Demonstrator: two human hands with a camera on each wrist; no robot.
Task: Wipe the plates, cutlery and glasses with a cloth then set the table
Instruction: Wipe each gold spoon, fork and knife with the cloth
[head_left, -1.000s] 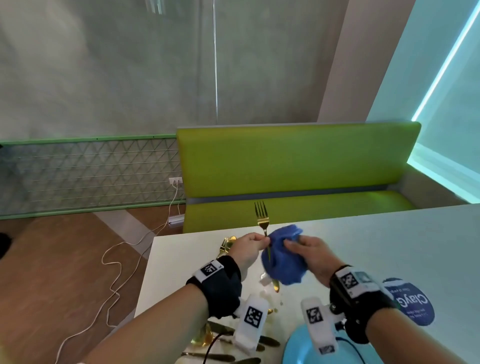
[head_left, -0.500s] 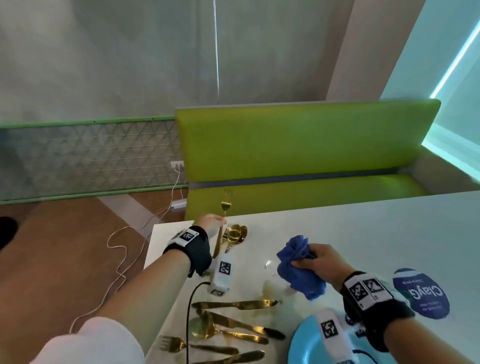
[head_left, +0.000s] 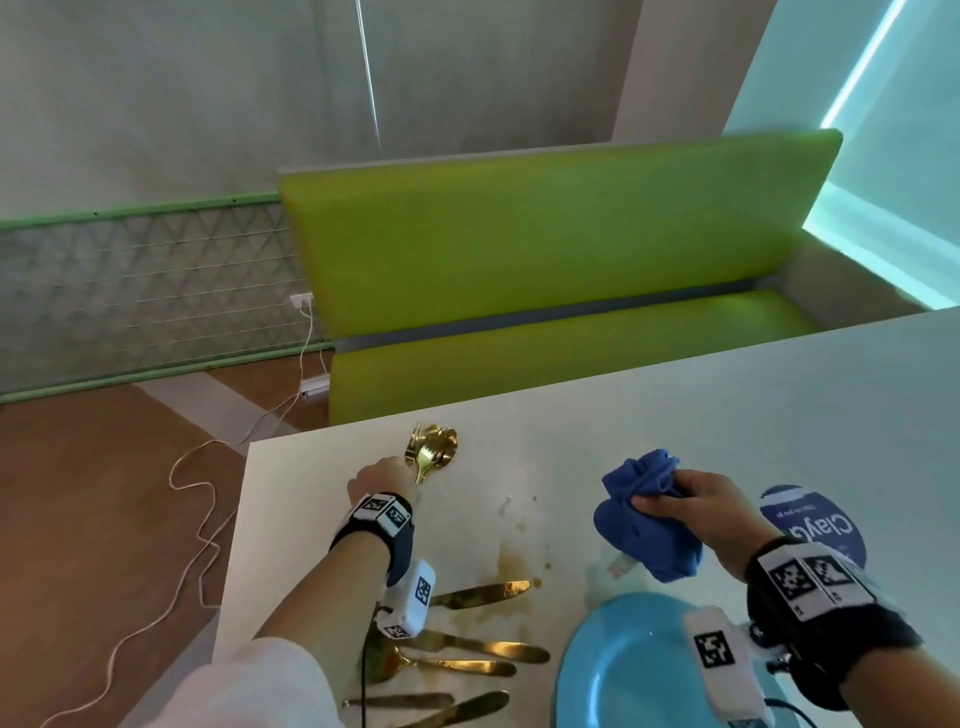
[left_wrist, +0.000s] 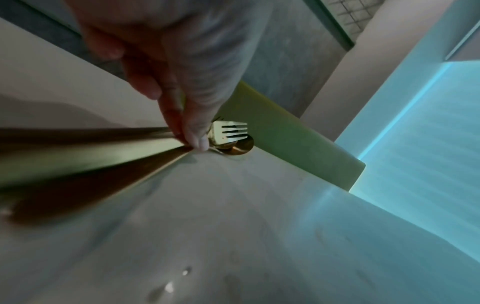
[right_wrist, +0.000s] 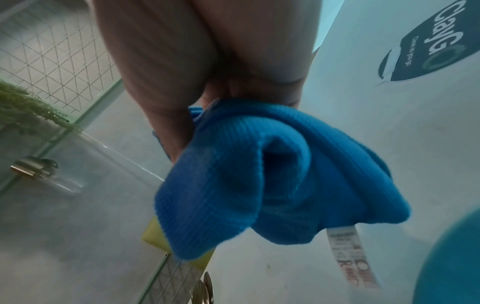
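My left hand (head_left: 382, 480) reaches to the far left of the white table (head_left: 675, 426) and pinches the handle of a gold fork (head_left: 429, 457). In the left wrist view the fork (left_wrist: 228, 132) lies over a gold spoon (left_wrist: 239, 148), with my fingertips (left_wrist: 197, 139) on its neck. A small pile of gold cutlery (head_left: 439, 447) lies there. My right hand (head_left: 696, 506) grips a bunched blue cloth (head_left: 644, 519) above the table, right of the middle. The cloth (right_wrist: 259, 174) hangs from my fingers, its white label dangling.
Several gold knives and a spoon (head_left: 483, 649) lie at the near left beside a brown spill (head_left: 511, 566). A light blue plate (head_left: 623, 670) sits at the near edge. A round dark sticker (head_left: 815, 525) is on the right. A green bench (head_left: 545, 291) stands beyond the table.
My left hand carried the fork away from the cloth to the far left and lowered it onto the cutlery pile. My right hand stayed, holding the cloth.
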